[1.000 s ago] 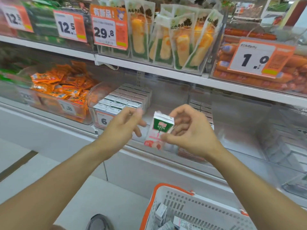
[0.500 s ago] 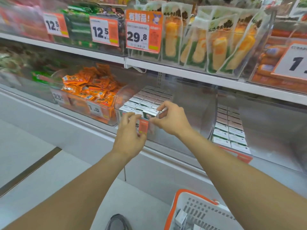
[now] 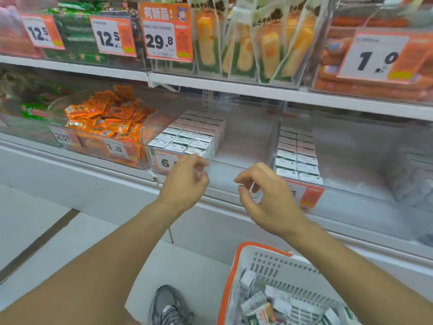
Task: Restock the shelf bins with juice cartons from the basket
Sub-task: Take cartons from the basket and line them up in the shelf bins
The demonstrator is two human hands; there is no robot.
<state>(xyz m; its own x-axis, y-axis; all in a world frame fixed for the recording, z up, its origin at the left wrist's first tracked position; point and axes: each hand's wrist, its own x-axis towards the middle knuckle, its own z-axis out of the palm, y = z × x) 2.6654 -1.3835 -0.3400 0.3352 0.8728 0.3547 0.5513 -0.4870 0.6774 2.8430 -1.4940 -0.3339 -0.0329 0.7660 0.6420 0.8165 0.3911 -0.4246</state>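
Left hand (image 3: 185,181) empty; boxy cartons (image 3: 187,134).

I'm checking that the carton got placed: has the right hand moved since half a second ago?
Yes. The right hand has pulled back, empty, from the juice cartons in the left bin, rightward and toward the basket.

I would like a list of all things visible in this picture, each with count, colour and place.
cartons: many, white and green, left clear bin on lower shelf
more cartons: two rows, white, right bin
loose cartons: several, white and green, in basket
basket: one, white with orange rim, on floor, bottom right
orange packets: many, bin left of cartons
price tags: several, orange and white, on bin fronts
corn packs: several, yellow and green, upper shelf
shoe: one, grey, floor
left hand: empty, fingers loosely curled
right hand: empty, fingers loosely curled
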